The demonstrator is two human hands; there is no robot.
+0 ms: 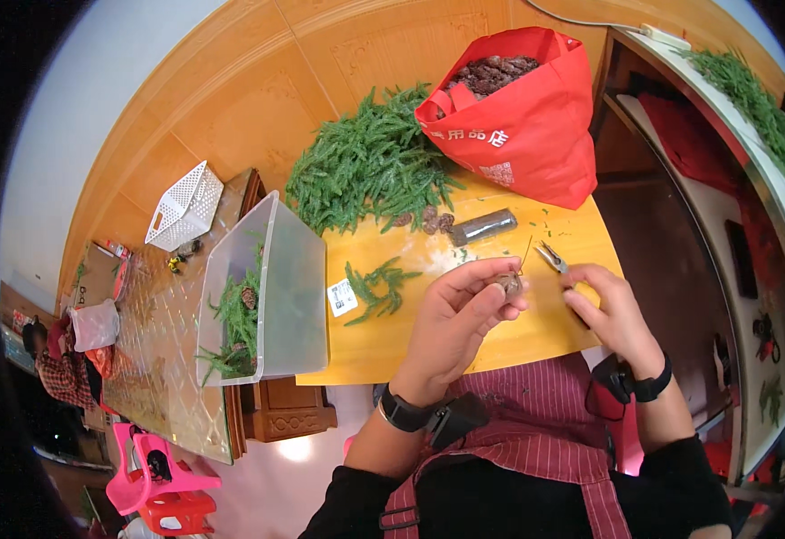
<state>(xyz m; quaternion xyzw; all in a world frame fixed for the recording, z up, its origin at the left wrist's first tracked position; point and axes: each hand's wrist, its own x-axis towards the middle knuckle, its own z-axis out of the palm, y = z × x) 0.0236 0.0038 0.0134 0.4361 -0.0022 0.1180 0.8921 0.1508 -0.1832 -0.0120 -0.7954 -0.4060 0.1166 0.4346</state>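
Observation:
Pinched between the fingers of my left hand [464, 310] is a small brown pine cone [509, 285], and a thin wire [526, 255] sticks up from it. My right hand [621, 314] is closed round a pair of pliers [551, 257], whose jaws point up and left, near the wire but apart from it. Beyond my hands on the yellow table [428, 346] lie a few loose pine cones [430, 221] and a dark oblong bundle [484, 227] in clear wrap. A green artificial sprig [378, 289] rests left of my left hand.
Green artificial branches [370, 166] are heaped at the back. A red bag [527, 135] full of pine cones stands at the back right. On the left is a translucent bin [298, 305] with sprigs inside, beside a printed label [342, 297]. A shelf unit [725, 135] borders the right.

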